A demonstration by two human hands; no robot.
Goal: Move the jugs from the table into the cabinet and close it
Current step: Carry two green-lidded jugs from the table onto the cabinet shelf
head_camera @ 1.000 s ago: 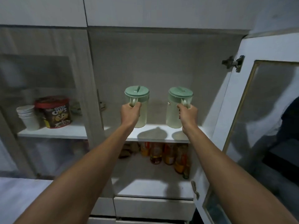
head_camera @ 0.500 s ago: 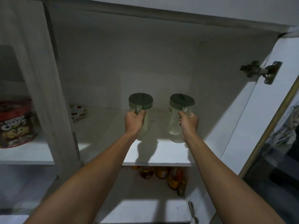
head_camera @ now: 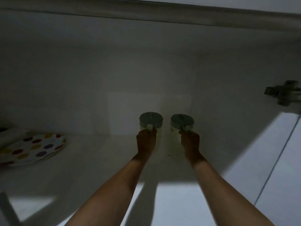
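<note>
Two bare forearms reach forward over the lit front edge of the cabinet shelf (head_camera: 175, 190) into the dim interior. The left hand (head_camera: 145, 143) has its grip curled tight around the handle of the left jug (head_camera: 151, 121), fingers wrapped and pressed together on it. The right hand (head_camera: 190, 142) has its grip clenched the same way on the handle of the right jug (head_camera: 182, 122). Each jug stands upright just beyond its grip, pale body below a round green lid, handle turned toward the person. The two jugs sit side by side, near each other with a narrow gap between; whether their bases rest on the shelf cannot be told, as the hands hide them. Well to the left of the left grip lies a spotted plate (head_camera: 32, 148) on the same shelf. Far to the right of the right grip, higher up, a metal hinge (head_camera: 283, 93) holds the open cabinet door (head_camera: 268, 160). Behind the jugs is the cabinet's back wall (head_camera: 146, 70).
</note>
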